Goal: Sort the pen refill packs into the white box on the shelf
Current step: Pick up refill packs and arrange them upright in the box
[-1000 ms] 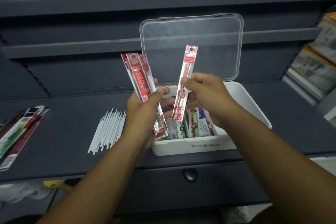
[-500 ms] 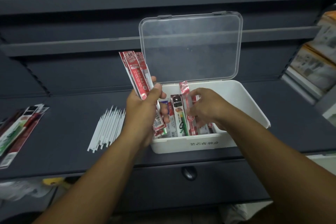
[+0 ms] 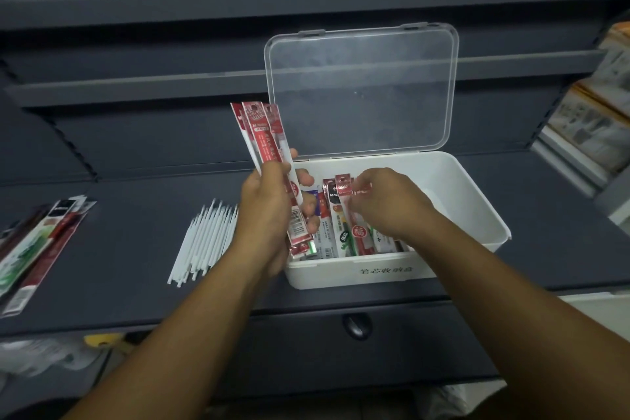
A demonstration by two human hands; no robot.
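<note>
A white box (image 3: 477, 201) with its clear lid (image 3: 361, 89) raised stands on the dark shelf. Several refill packs (image 3: 335, 225) lie in its left half. My left hand (image 3: 269, 211) grips a fan of red refill packs (image 3: 264, 136) upright over the box's left edge. My right hand (image 3: 385, 201) is down inside the box, its fingertips pinching the top of a red pack (image 3: 358, 232) that stands among the others.
A row of loose white refills (image 3: 204, 239) lies on the shelf left of the box. More packs (image 3: 37, 249) sit at the far left edge. Stacked packaged goods (image 3: 593, 119) fill the right side. A drawer front with a round pull (image 3: 354, 326) is below.
My right hand has carried its single red pack down from above the box into the row of packs inside. My left hand has stayed in place with its packs.
</note>
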